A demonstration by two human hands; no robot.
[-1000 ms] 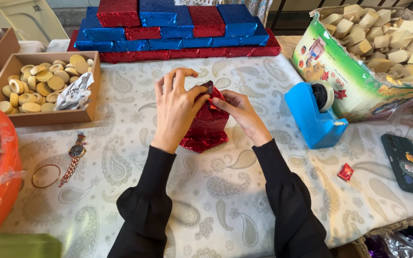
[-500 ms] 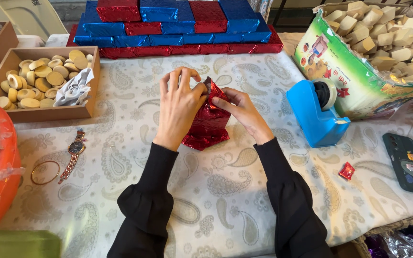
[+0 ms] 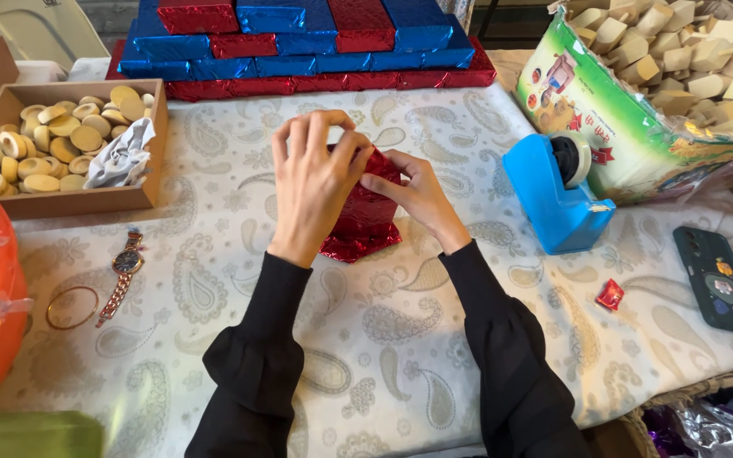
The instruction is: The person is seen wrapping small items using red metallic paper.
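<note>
Red foil parcel (image 3: pixel 365 222) is pinched by both hands (image 3: pixel 316 182) (image 3: pixel 417 197); tape dispenser (image 3: pixel 557 193), watch (image 3: pixel 123 270), biscuit box (image 3: pixel 65 144) sit around, apart.

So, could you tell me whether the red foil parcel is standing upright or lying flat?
Upright: red foil parcel stands on end, both hands pinching its top.

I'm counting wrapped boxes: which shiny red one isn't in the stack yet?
The red foil box mid-table, held between left hand and right hand; the other boxes are stacked at the far edge.
</note>
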